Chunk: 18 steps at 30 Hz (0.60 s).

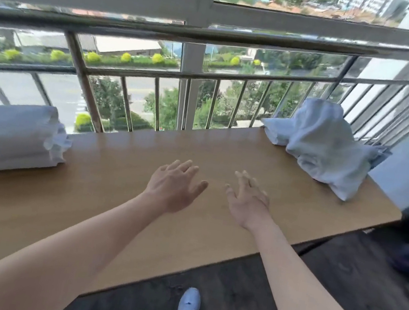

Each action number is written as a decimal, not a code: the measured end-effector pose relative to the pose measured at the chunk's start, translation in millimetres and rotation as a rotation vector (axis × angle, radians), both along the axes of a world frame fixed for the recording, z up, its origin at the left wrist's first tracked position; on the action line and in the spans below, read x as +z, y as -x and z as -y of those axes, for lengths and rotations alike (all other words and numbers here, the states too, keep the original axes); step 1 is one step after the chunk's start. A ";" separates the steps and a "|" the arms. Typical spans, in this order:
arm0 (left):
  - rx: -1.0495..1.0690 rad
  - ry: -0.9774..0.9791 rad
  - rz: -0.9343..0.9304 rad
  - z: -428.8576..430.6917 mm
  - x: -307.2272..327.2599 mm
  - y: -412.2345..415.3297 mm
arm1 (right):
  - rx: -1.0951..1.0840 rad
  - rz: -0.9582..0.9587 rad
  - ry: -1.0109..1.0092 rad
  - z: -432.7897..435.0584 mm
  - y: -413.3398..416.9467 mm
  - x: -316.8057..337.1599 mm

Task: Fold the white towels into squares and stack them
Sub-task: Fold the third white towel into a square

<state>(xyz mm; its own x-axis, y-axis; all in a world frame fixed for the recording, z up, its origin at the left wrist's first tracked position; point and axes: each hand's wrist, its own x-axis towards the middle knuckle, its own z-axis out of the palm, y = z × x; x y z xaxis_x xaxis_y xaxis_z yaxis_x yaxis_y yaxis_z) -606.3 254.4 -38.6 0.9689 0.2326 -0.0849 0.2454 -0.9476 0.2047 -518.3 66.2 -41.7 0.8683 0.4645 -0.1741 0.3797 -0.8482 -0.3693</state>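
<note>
Mid-frame over the table [116, 194]: left hand [174, 187] and right hand [247, 204] spread, holding nothing | crumpled towels [327, 150] upper right, unfolded | stack [5, 136] far left | bare middle likely kept for folding

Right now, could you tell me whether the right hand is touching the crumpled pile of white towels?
Apart. The head view shows bare table between the right hand and the crumpled towels.
</note>
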 end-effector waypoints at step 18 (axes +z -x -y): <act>-0.224 0.113 -0.068 141.6 -49.3 -267.7 | -0.333 -0.113 -0.034 168.8 -208.7 -30.1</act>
